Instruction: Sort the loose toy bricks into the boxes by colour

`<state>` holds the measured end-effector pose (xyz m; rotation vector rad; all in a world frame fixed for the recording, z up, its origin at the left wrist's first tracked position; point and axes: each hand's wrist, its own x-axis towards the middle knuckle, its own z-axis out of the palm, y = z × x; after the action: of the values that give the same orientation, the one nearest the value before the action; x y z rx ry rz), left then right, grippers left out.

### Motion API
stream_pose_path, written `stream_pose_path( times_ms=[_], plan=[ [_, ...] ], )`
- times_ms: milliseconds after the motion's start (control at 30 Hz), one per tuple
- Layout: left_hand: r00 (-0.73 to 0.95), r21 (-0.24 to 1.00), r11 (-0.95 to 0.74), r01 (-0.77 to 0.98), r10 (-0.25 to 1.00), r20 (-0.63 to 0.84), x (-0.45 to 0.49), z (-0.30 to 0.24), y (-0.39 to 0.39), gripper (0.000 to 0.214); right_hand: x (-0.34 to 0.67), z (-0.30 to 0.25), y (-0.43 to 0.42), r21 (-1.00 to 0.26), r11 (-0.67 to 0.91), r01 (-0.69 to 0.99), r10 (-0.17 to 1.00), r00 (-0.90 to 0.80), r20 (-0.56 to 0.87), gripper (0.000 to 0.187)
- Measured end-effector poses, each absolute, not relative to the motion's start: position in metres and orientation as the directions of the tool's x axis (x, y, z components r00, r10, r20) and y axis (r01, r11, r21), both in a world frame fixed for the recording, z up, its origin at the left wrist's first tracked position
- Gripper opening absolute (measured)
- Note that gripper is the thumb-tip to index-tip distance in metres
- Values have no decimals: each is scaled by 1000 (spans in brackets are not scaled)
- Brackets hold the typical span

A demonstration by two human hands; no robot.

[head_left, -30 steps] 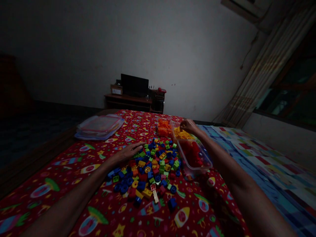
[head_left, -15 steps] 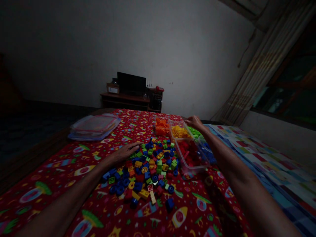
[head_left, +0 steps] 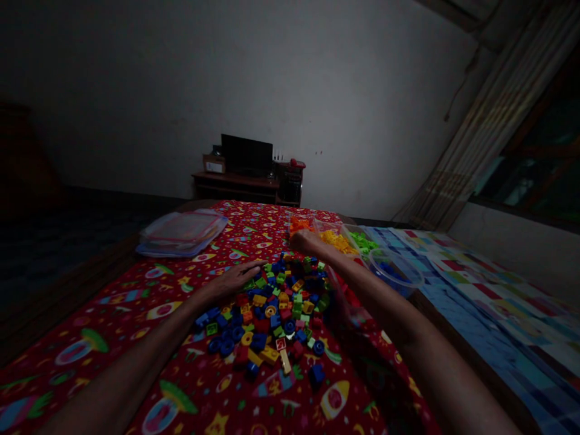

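A heap of mixed toy building bricks (head_left: 272,308) in blue, green, yellow, orange and red lies on the red patterned cloth. My left hand (head_left: 235,279) rests at the heap's far left edge, fingers stretched out and touching the bricks, with nothing seen in its grasp. Above the heap's far side, in front of the bin of orange bricks (head_left: 299,225), hangs my right hand (head_left: 306,241). Its fingers point down and are hidden behind the hand, so whether it holds anything cannot be seen. My right forearm covers much of the clear bin of red bricks (head_left: 344,290).
Right of the heap stand clear bins of yellow bricks (head_left: 335,241), green bricks (head_left: 362,241) and blue bricks (head_left: 389,272). Stacked plastic lids (head_left: 181,232) lie on the left. A desk with a monitor (head_left: 247,155) stands against the wall.
My right hand has moved left from the green bin to the near side of the orange bin. My left hand stays at the heap. The view has shifted slightly.
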<state>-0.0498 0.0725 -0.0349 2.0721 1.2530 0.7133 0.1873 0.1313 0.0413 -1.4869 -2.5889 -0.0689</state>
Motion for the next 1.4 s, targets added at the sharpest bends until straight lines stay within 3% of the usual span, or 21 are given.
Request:
stream_pose_path(
  times_ms=[133, 300, 600, 967, 1100, 1233, 1400],
  plan=[
    [381, 868, -292, 401, 915, 131, -54, -46, 85, 88, 159, 22, 128, 15, 449, 893, 893, -449, 11, 26],
    [358, 937, -208, 280, 928, 100, -55, -51, 91, 91, 161, 18, 126, 5, 463, 886, 886, -464, 8, 28],
    [363, 882, -260, 394, 925, 111, -54, -35, 74, 78, 217, 61, 119, -19, 507, 862, 858, -502, 107, 29],
    [385, 867, -301, 398, 912, 141, -56, -37, 80, 74, 284, 94, 138, -41, 215, 976, 935, -193, 298, 27],
    [386, 853, -284, 437, 916, 107, -58, -35, 75, 75, 270, 89, 130, -174, 350, 921, 877, -257, 405, 28],
    [429, 812, -306, 498, 900, 75, -65, -20, 68, 70, 231, 71, 92, -278, 573, 771, 808, -473, 352, 22],
    [506, 617, -366, 697, 861, -60, -78, 14, 67, 54, 188, 43, 54, -353, 626, 695, 778, -533, 332, 23]
  ],
)
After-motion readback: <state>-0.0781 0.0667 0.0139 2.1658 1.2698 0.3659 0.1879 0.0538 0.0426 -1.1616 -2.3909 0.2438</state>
